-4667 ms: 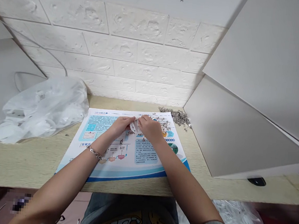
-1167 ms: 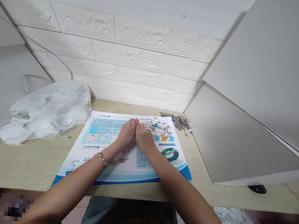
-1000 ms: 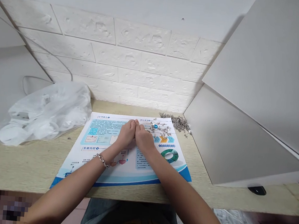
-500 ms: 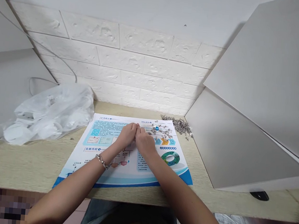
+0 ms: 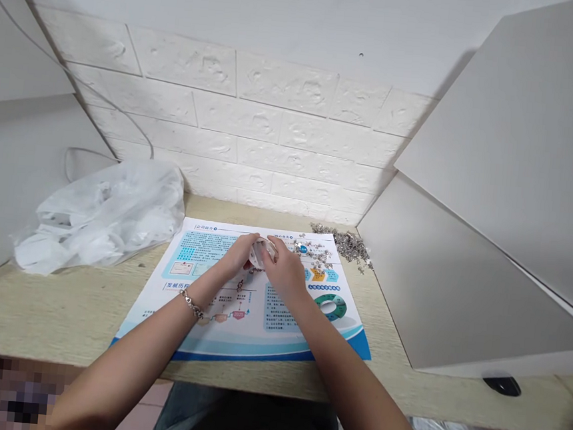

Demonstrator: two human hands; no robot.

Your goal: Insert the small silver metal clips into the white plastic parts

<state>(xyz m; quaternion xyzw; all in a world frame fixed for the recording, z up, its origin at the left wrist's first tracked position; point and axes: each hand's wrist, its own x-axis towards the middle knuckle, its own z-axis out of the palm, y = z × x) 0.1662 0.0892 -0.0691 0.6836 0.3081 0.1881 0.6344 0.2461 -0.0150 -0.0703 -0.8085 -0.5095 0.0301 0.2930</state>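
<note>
Both hands meet over a printed sheet (image 5: 205, 342) on the table. My left hand (image 5: 239, 254) has its fingers closed on the left side of a small white flat piece (image 5: 259, 255), perhaps plastic or card. From the right, my right hand (image 5: 285, 265) grips the same piece, with thumb and fingers at its edge. Its exact kind cannot be made out. Below the hands shows a small dark reddish item (image 5: 240, 286); whether it hangs or lies there is unclear. Small silvery metal pieces (image 5: 320, 255) lie scattered on the sheet just right of my right hand.
A heap of similar metal pieces (image 5: 351, 246) sits at the sheet's back right corner. At left lies a clear plastic bag (image 5: 111, 213) with white pieces inside. Grey panels (image 5: 461, 277) flank the table, and a white brick-patterned wall (image 5: 275, 120) stands behind.
The hands have tilted and parted slightly, so the white piece between them now shows. The camera view has shifted a little.
</note>
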